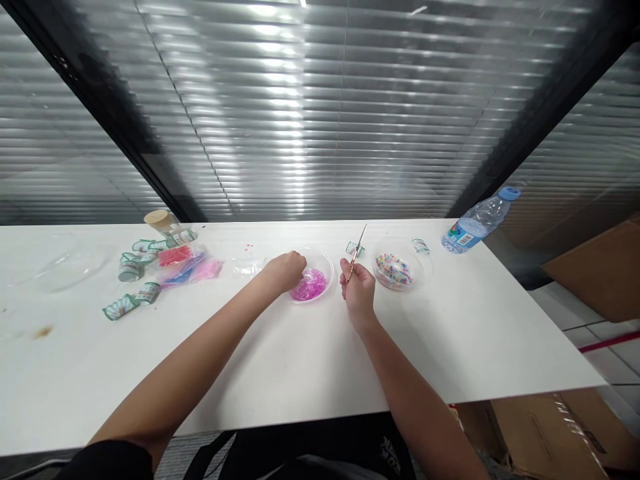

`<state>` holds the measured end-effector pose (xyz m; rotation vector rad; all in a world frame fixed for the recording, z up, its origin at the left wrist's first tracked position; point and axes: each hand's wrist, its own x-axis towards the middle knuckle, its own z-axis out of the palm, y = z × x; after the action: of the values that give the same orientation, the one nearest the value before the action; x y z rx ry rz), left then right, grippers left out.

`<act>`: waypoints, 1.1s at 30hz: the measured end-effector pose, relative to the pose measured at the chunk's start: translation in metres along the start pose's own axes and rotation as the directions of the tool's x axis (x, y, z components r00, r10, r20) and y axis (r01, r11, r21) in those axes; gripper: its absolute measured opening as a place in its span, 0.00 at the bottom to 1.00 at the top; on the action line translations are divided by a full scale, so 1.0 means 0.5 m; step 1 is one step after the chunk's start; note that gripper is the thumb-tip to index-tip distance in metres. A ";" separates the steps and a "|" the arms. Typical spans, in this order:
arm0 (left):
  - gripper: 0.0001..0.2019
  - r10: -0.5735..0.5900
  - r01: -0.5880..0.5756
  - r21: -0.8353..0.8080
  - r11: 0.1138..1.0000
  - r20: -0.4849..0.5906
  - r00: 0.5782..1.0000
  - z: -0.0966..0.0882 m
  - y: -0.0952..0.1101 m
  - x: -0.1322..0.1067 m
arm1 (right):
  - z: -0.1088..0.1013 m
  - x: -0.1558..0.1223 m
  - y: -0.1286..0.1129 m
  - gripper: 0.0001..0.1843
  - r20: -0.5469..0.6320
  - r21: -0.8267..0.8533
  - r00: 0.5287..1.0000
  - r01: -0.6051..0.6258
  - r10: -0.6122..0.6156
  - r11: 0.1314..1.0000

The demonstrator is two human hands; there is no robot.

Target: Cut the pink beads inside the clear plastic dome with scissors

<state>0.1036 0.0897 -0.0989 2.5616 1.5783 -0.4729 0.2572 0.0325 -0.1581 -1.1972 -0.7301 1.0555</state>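
Note:
A clear plastic bowl point(326, 263) of pink beads point(309, 287) stands on the white table point(300, 360). My left hand point(286, 270) rests curled on the bowl's left rim, fingers bent over the beads; what it holds, if anything, is hidden. My right hand point(358, 290) sits just right of the bowl, closed around a pair of rose-gold scissors point(357, 252) whose blades point up and away. A second clear bowl point(420, 267) with mixed coloured beads point(393, 269) stands to the right of that hand.
Left of the bowls lie bags of red, blue and pink beads point(187, 265), several green-and-white thread spools point(131, 268), a cork-lidded jar point(159, 220) and an empty clear bowl point(70, 263). A water bottle point(477, 225) lies at the back right. Cardboard boxes point(595, 273) stand beyond the table's right edge.

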 end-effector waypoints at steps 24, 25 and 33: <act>0.10 -0.029 0.023 -0.071 0.997 -0.093 0.995 -0.011 0.005 -0.007 | 0.001 0.000 0.004 0.26 0.025 -0.003 1.000 0.003 -0.003 1.000; 0.11 -0.028 0.018 -0.084 0.996 -0.118 0.993 -0.017 0.003 -0.019 | 0.002 -0.001 0.004 0.26 0.035 -0.004 0.999 0.008 -0.008 1.000; 0.06 -0.157 -0.106 -0.551 0.828 -0.409 0.899 0.003 -0.031 -0.119 | 0.004 -0.029 -0.013 0.26 0.176 -0.071 0.984 0.045 -0.032 0.996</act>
<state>0.0650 0.0458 -0.0805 2.2533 1.5567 0.5543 0.2515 0.0196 -0.1501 -1.1586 -0.9329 1.1192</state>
